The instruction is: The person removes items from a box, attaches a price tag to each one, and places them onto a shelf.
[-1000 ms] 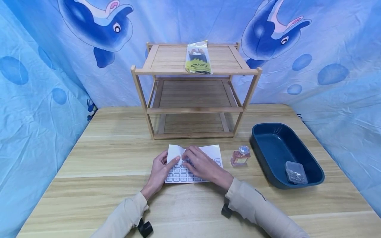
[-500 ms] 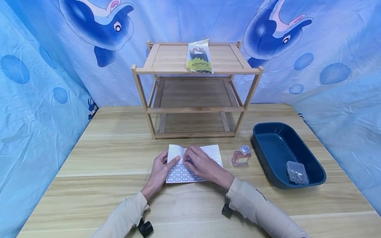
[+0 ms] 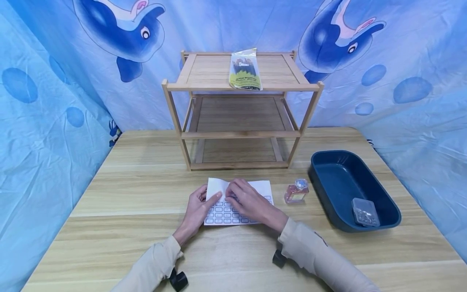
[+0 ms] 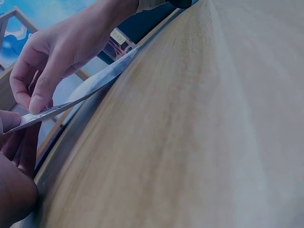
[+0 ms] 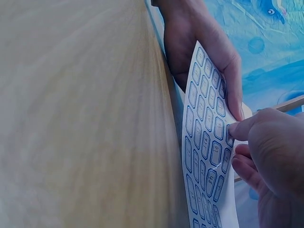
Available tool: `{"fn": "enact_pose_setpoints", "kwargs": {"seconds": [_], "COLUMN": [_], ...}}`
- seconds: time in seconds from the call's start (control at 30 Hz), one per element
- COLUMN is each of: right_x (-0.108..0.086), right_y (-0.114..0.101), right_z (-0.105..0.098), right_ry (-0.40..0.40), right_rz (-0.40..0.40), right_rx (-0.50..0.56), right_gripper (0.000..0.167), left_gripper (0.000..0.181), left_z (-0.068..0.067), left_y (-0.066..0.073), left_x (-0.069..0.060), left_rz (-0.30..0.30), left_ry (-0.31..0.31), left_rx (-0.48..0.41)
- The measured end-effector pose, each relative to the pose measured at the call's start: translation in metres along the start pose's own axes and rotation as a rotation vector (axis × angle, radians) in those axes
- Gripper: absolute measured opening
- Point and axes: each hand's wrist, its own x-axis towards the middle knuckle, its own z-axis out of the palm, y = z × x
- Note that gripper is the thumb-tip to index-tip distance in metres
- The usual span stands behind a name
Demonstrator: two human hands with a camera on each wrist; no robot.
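A white sticker sheet (image 3: 227, 215) with rows of blue-outlined labels is held just above the table. In the right wrist view, numbers show on some of the labels (image 5: 205, 145). My left hand (image 3: 196, 209) grips the sheet's left side, thumb on the printed face and fingers behind. At the upper middle of the sheet, my right hand (image 3: 249, 201) has its fingers curled and pinches at a label, with the thumb tip against the printed face. Whether a label edge is lifted is too small to tell. The left wrist view shows the sheet edge-on, tilted.
Right of the sheet stands a pink perfume bottle (image 3: 296, 191). Beyond it is a dark blue bin (image 3: 337, 170) holding a clear plastic box (image 3: 365, 212). A wooden rack (image 3: 240, 134) stands behind, with a brush packet (image 3: 245, 71) on top.
The sheet's far right corner has dipped slightly. Both hands keep nearly the same place and grip, and the head view has shifted a little.
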Motion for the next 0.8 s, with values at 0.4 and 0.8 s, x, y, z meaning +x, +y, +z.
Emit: {"fn": "enact_pose_setpoints", "kwargs": {"seconds": [0.4,0.8], "right_x": [-0.0008,-0.0015], "right_y": [0.0011,-0.0014], "right_z": [-0.0008,-0.0053], "right_ry": [-0.008,-0.019], "right_rz": [0.003,0.031], "right_rx": [-0.021,-0.003], "right_gripper": [0.01,0.013], "left_gripper": [0.032,0.032], "left_z": [0.001,-0.0011], "left_y": [0.0023,0.0023], "left_x": [-0.0002,-0.0004], "left_rz": [0.017,0.011], "left_ry": [-0.012,-0.009], "left_rx": [0.012,0.016]}}
